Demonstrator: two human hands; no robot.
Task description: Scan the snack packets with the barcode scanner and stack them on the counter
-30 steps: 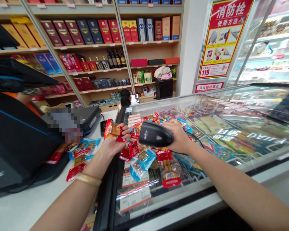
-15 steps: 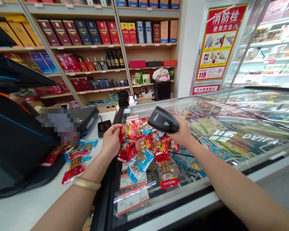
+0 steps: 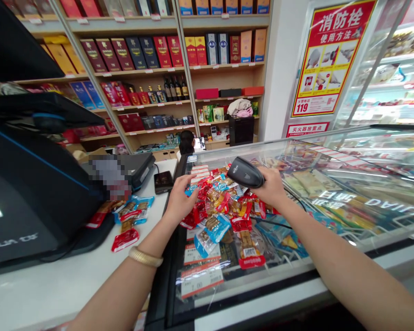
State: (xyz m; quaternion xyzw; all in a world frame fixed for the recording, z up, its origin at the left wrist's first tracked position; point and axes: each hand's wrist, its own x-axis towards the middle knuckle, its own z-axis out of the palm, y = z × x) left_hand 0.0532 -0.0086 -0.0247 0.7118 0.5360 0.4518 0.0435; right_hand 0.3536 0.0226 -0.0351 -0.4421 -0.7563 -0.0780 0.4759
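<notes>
A black handheld scanner (image 3: 245,173) is gripped in my right hand (image 3: 272,187), its head pointing left above a heap of small snack packets (image 3: 224,197). Red and blue wrappers make up the heap, which lies on the glass top of a freezer (image 3: 207,305). My left hand (image 3: 182,198) is at the heap's left edge, fingers apart, thumb near the red packets, with nothing seen in its grasp. More packets (image 3: 134,211) lie on the white counter (image 3: 72,280) to the left, beside a black machine (image 3: 37,193).
A black phone-like device (image 3: 163,182) sits on the counter beyond my left hand. The scanner's cable (image 3: 295,197) runs over the glass. Shelves of boxes and bottles (image 3: 172,87) stand behind, where a person's dark-haired head (image 3: 186,142) shows. Price labels (image 3: 202,278) are near the front.
My left hand has let go of the red packet at the heap's edge, and its fingers have opened. The scanner has shifted slightly relative to the heap. The whole view has swung a little left.
</notes>
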